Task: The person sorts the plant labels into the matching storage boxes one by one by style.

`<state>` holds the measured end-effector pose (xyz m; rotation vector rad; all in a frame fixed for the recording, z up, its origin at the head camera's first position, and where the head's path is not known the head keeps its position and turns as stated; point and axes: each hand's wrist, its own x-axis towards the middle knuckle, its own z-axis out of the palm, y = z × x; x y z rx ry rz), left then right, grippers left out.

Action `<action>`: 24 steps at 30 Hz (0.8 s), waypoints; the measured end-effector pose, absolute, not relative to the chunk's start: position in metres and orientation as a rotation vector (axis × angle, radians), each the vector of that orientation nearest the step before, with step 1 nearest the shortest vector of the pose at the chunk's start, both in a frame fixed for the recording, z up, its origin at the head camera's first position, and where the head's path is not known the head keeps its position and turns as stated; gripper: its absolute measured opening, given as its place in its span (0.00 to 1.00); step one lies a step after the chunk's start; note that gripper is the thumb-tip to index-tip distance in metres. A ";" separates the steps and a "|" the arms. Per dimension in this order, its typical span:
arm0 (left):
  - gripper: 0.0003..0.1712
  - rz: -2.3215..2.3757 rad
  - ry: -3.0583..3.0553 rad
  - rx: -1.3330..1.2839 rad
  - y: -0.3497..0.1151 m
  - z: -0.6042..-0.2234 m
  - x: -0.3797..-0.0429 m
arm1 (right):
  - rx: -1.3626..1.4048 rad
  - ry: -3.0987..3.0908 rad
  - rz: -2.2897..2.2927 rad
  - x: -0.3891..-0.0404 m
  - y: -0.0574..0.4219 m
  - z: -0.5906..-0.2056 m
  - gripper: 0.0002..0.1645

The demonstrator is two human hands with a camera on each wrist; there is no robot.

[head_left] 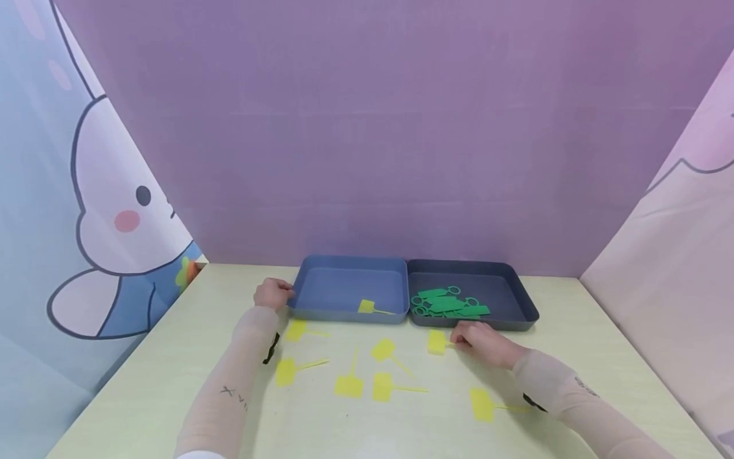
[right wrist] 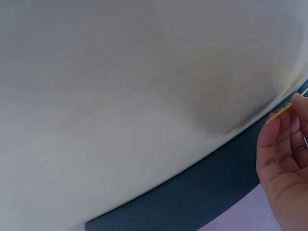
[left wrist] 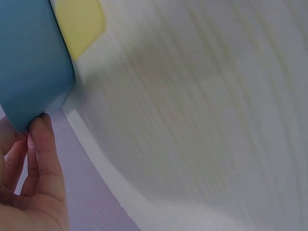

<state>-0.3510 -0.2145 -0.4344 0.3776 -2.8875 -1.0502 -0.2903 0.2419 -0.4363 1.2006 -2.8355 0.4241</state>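
Observation:
At the left end of the blue tray (head_left: 350, 317), my left hand (head_left: 273, 294) pinches the rim; the left wrist view shows the thumb and fingers (left wrist: 45, 149) at the tray's corner. One yellow cable-tie tag (head_left: 367, 306) lies inside that tray. My right hand (head_left: 484, 343) pinches the thin strip of another yellow cable-tie tag (head_left: 437, 342) just in front of the dark tray (head_left: 507, 293). In the right wrist view, a yellow strip (right wrist: 279, 113) shows between the fingertips. Several green ring tags (head_left: 450, 305) are heaped in the dark tray.
Several more yellow tags (head_left: 383, 387) lie spread on the pale wooden table (head_left: 413, 427) in front of the trays, one of them (head_left: 482, 405) below the right hand. A purple cloth (head_left: 401, 140) hangs behind the trays, with printed cloths (head_left: 126, 191) at both sides.

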 end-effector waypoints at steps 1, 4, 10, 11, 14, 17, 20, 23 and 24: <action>0.17 -1.051 -2.887 0.378 -0.214 -0.434 -0.351 | 1.201 -2.829 0.430 -0.290 0.241 -0.435 0.08; 0.17 -1.063 -2.888 0.378 -0.214 -0.432 -0.351 | 1.204 -2.809 0.439 -0.289 0.239 -0.431 0.08; 0.18 -1.068 -2.900 0.379 -0.212 -0.428 -0.349 | 1.204 -2.828 0.471 -0.288 0.233 -0.423 0.06; 0.18 -1.068 -2.902 0.380 -0.212 -0.428 -0.348 | 1.207 -2.830 0.477 -0.289 0.231 -0.421 0.06; 0.18 -1.063 -2.903 0.374 -0.212 -0.427 -0.347 | 1.216 -2.833 0.487 -0.289 0.227 -0.414 0.07; 0.18 -1.066 -2.900 0.374 -0.212 -0.428 -0.348 | 1.223 -2.835 0.494 -0.288 0.223 -0.406 0.07; 0.17 -1.070 -2.899 0.378 -0.213 -0.430 -0.348 | 1.236 -2.830 0.481 -0.288 0.218 -0.399 0.05; 0.17 -1.077 -2.901 0.383 -0.213 -0.431 -0.348 | 1.246 -2.824 0.468 -0.289 0.213 -0.392 0.04; 0.17 -1.076 -2.901 0.382 -0.213 -0.431 -0.348 | 1.252 -2.819 0.462 -0.289 0.211 -0.390 0.04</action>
